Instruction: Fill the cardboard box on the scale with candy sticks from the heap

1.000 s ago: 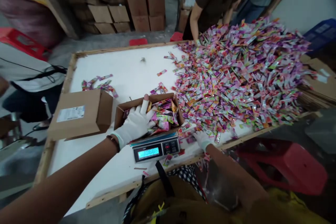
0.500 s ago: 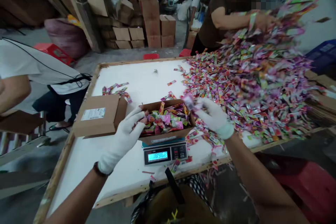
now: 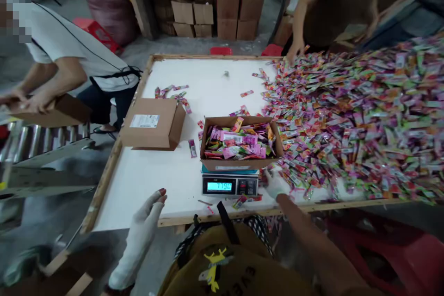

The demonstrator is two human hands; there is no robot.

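An open cardboard box (image 3: 243, 164) full of small shiny candy-like packets (image 3: 239, 139) rests on a digital scale (image 3: 229, 185) with a lit blue display. My left hand (image 3: 147, 215), in a white glove with bare fingertips, is held over the table's front edge, left of the scale. It holds nothing, its fingers stretched out. Just right of the scale, my gloved right hand (image 3: 276, 185) is low at the edge of the loose packet pile (image 3: 347, 125). Its fingers look extended, with nothing visible in them, though the tips are partly blurred against the packets.
A closed carton (image 3: 152, 125) with a white label sits left on the white tabletop (image 3: 138, 199). At far left, a person in a white shirt (image 3: 65, 64) handles a box over a roller conveyor (image 3: 41, 141). Across the table, a person's hand (image 3: 295, 51) reaches the pile's edge.
Both my hands have left the box: the left moved down and back, the right down beside the scale. The packet it held now seems gone. The display changed; the co-worker's raised packets have dropped.
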